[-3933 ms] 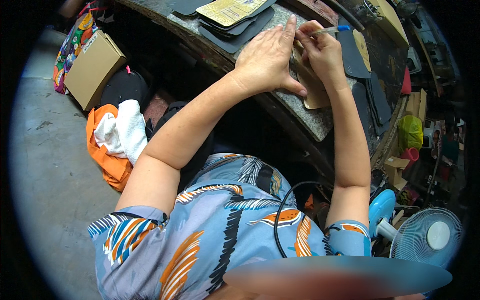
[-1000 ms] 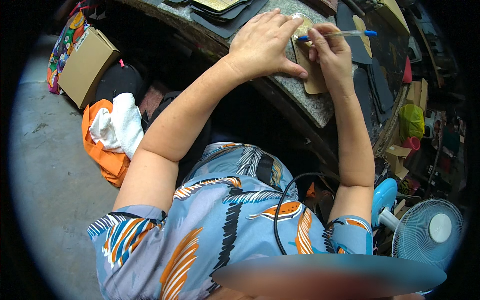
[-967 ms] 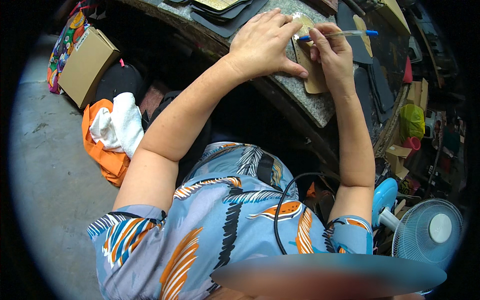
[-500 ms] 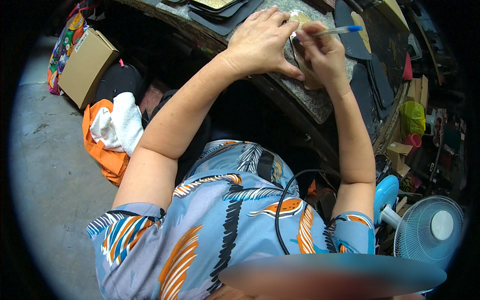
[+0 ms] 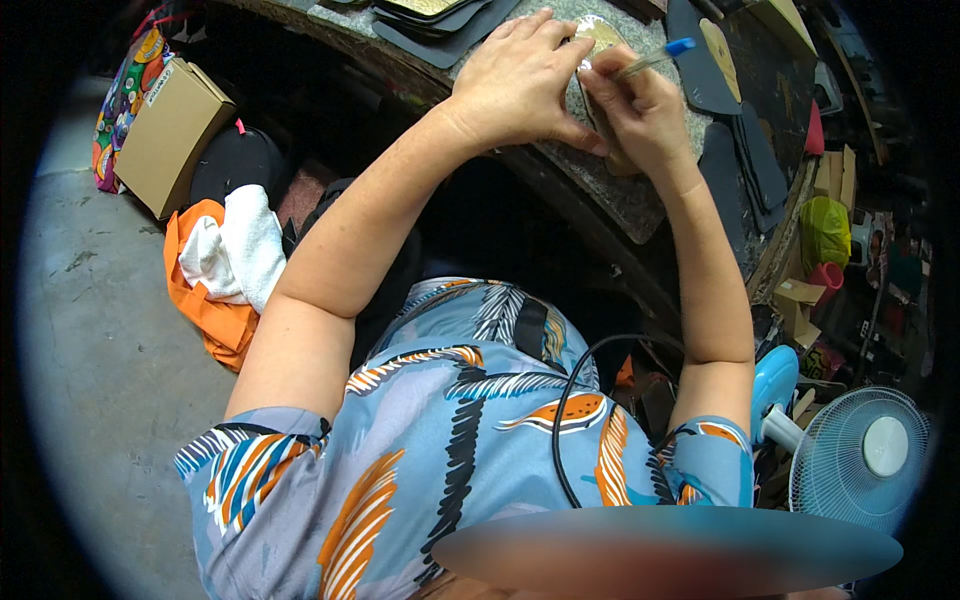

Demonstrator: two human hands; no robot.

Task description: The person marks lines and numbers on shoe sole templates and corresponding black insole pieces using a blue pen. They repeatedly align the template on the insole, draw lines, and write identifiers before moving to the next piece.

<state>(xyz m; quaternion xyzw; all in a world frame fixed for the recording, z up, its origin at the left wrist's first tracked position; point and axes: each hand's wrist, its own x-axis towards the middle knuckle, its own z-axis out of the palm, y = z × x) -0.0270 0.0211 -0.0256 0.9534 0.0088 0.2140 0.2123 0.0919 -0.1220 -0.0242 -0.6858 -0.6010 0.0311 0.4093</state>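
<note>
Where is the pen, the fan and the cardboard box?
pen [image 5: 650,60], head view, on its clear barrel below the blue cap.
fan [image 5: 862,458], head view, on the round grille.
cardboard box [image 5: 170,135], head view, on its broad brown face.

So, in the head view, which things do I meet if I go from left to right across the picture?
Cardboard box → orange cloth with white towel → left hand → right hand holding a blue-capped pen → dark cut pieces → yellow-green bag → blue and white fan.
</note>
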